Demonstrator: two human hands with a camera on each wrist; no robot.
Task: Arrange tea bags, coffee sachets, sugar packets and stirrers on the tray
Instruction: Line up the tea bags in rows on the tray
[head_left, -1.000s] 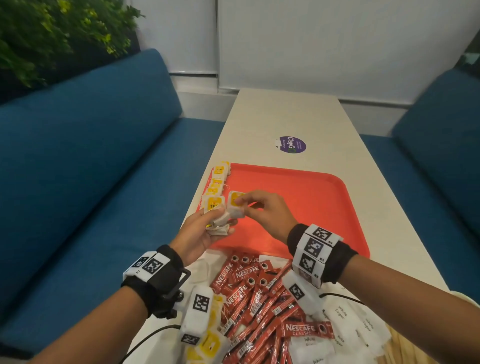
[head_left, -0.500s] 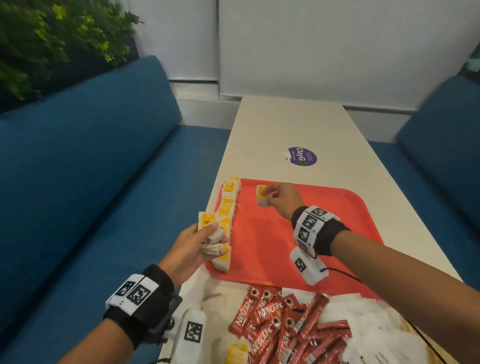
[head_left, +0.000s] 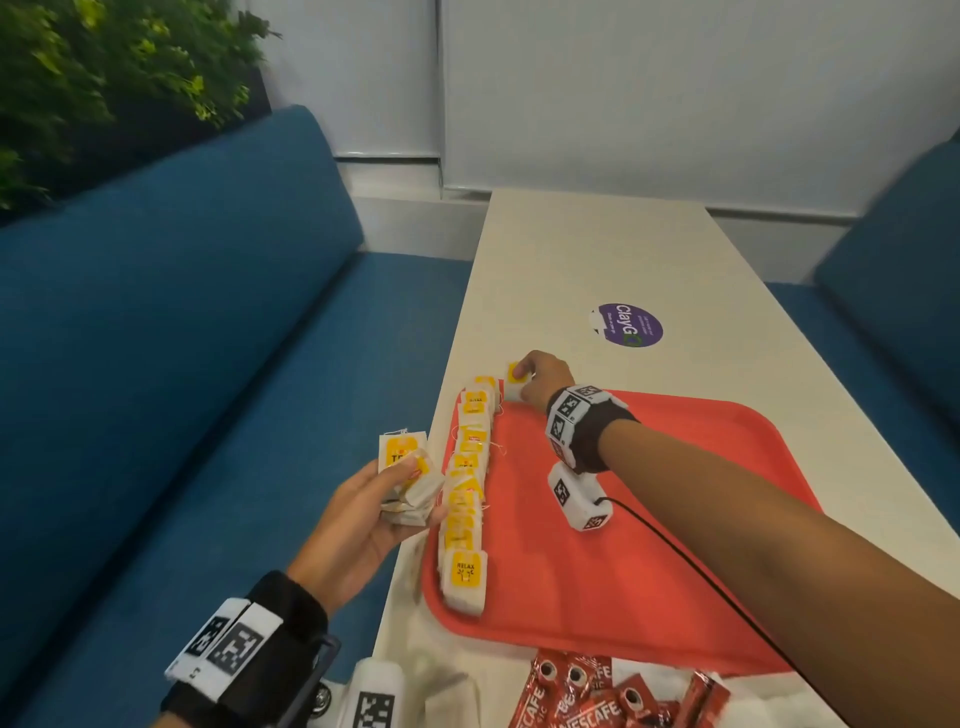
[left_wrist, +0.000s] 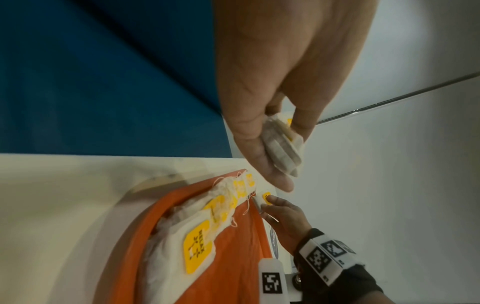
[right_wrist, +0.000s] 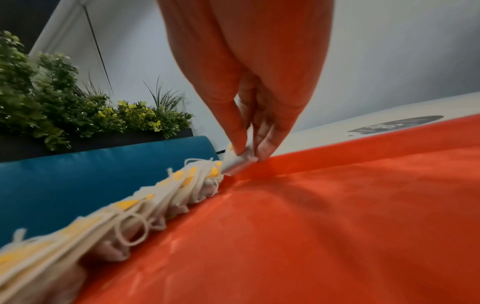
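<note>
1. A tea bag (head_left: 515, 382) with a yellow tag sits pinched in the right hand (head_left: 540, 379), at the far left corner of the red tray (head_left: 649, 519).
2. A row of tea bags (head_left: 467, 499) lines the tray's left edge; the nearest tag reads "RELAX".
3. The left hand (head_left: 363, 514) grips a small bunch of tea bags (head_left: 408, 480), maybe three.
4. Red "NESCAFE" coffee sachets (head_left: 597, 696) lie near the tray on the table (head_left: 571, 249), which has a purple "ClayGO" sticker (head_left: 629, 325).

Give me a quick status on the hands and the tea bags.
Right hand pinches one tea bag at the row's far end on the tray. Left hand holds spare bags. Nothing blocking.
</note>
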